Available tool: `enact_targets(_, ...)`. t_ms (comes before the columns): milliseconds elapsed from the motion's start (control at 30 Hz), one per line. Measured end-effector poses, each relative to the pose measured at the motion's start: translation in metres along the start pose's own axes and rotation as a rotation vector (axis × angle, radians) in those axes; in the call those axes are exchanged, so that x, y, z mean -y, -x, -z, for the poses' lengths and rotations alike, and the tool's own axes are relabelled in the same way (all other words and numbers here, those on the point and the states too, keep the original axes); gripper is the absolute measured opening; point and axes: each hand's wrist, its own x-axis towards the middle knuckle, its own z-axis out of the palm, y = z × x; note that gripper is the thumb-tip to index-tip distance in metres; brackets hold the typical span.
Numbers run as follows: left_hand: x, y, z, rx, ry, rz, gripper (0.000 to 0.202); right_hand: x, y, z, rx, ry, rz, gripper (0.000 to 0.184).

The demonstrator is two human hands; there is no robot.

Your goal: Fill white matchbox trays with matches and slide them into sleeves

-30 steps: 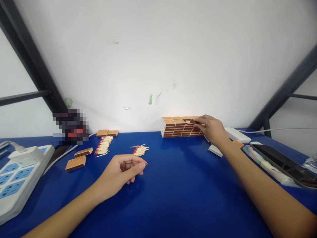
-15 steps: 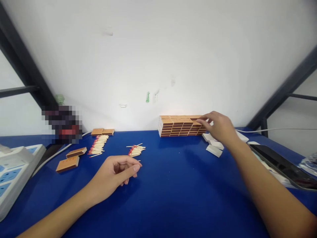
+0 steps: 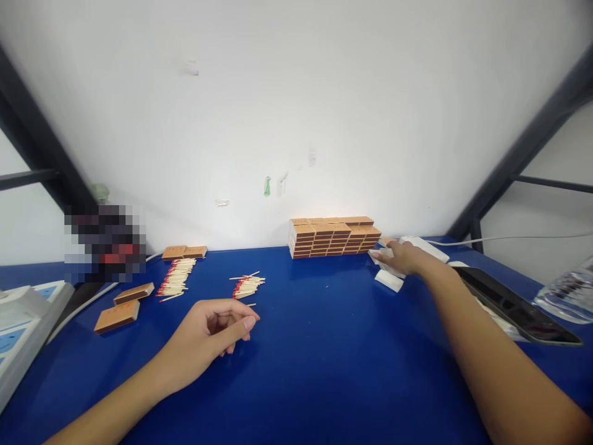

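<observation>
My right hand (image 3: 402, 257) reaches to the far right of the blue table (image 3: 324, 358), its fingers closed over a white matchbox tray (image 3: 380, 258). A second white tray (image 3: 389, 280) lies just in front of it. A stacked block of brown matchboxes (image 3: 331, 237) stands against the wall, just left of that hand. My left hand (image 3: 210, 330) rests on the table with its fingers loosely curled and nothing visible in them. It lies close to a small heap of red-tipped matches (image 3: 247, 285).
A longer row of matches (image 3: 176, 279) and loose brown matchbox sleeves (image 3: 117, 315) (image 3: 184, 252) lie at the left. A white power strip (image 3: 18, 327) sits at the left edge. At the right lie a dark flat device (image 3: 514, 303), a white cable and clear plastic (image 3: 565, 296).
My right hand has left the top of the matchbox stack and dropped down to the right onto the white trays. The view has shifted slightly; my left hand has barely moved.
</observation>
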Motion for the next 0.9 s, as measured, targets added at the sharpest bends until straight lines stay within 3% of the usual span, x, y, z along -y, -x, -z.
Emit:
enact_targets(167,-0.002,0.002,0.0,0.0,0.0,0.005,0.045,0.026,0.012,0.016,0.184,0.048,-0.019,0.054)
enact_targets(267,0.0,0.002,0.001,0.007,-0.005,-0.001,0.044,0.058,0.033,0.029,0.304,-0.064,-0.039,0.052)
enact_targets(400,0.001,0.001,0.002,0.008,-0.004,0.014,0.043,0.088,0.057,0.043,0.355,-0.163,0.015,0.05)
enact_targets(533,0.001,0.0,0.002,0.005,-0.006,0.021,0.045,0.082,0.063,0.056,0.274,-0.268,0.067,0.047)
enact_targets(600,0.001,0.0,0.001,0.007,-0.01,0.026,0.046,0.071,0.065,0.062,0.272,-0.259,0.012,0.05)
enact_targets(767,0.003,0.001,0.0,0.017,-0.019,0.027,0.045,0.052,0.07,0.065,0.61,-0.231,-0.227,0.065)
enact_targets(900,0.001,0.003,0.001,0.019,-0.026,0.03,0.043,0.054,0.067,0.052,0.69,-0.319,-0.17,0.075)
